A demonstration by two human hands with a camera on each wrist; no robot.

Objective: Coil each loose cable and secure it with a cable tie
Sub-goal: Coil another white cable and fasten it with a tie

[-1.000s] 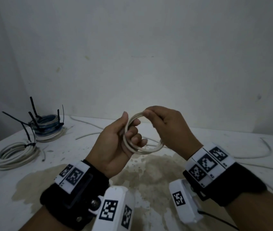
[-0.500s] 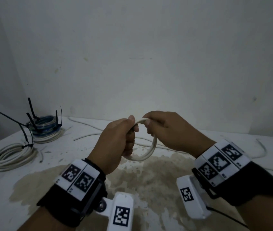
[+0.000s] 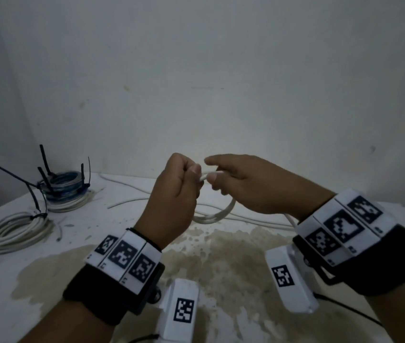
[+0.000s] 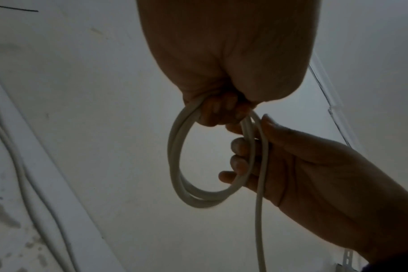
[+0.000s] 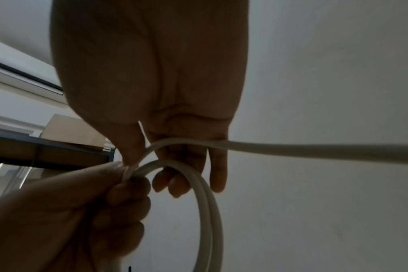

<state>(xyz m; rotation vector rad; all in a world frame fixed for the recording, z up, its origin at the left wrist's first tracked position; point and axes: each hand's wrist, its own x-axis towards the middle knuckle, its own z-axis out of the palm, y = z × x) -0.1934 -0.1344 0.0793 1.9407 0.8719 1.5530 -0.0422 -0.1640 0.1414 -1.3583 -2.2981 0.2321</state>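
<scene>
A white cable (image 3: pixel 221 214) is held above the table as a small coil of a few loops (image 4: pixel 182 184) (image 5: pixel 207 211). My left hand (image 3: pixel 181 184) grips the top of the coil in a closed fist (image 4: pixel 221 114). Right beside it, my right hand (image 3: pixel 223 177) pinches the same cable between thumb and fingers (image 5: pixel 138 162). The free length of the cable runs out from under my right hand across the table (image 3: pixel 258 219) (image 5: pixel 314 150).
At the left of the stained white table (image 3: pixel 47 280) lie a tied white coil (image 3: pixel 15 229) and a stack of blue and white coils (image 3: pixel 65 189), all with black cable ties sticking up. More loose white cable (image 3: pixel 132 185) lies along the wall.
The hands have risen a little and drawn together at the top of the coil. The coil has turned from facing me to edge-on and hangs below the hands.
</scene>
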